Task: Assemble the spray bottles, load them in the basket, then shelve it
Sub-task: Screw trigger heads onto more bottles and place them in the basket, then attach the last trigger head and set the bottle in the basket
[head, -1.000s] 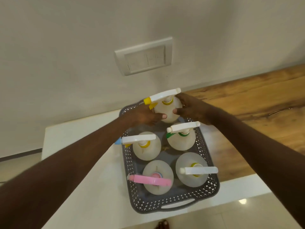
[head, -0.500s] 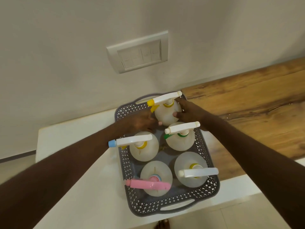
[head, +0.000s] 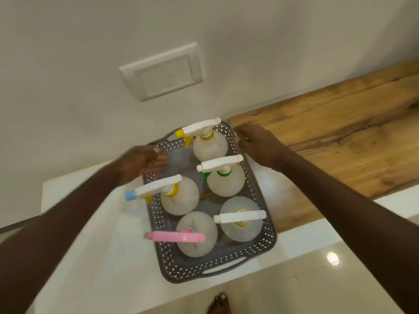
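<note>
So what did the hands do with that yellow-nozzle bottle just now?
Both hands let go of the yellow-nozzle bottle, which now stands in the basket's far end. The left hand drew back to the left, fingers open; the right hand moved off to the basket's right rim. The other four bottles stayed put.

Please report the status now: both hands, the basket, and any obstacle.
Left hand open at the rim; right hand beside the far corner, grip unclear. Grey perforated plastic basket on white counter, five translucent spray bottles inside. No obstacle seen.
</note>
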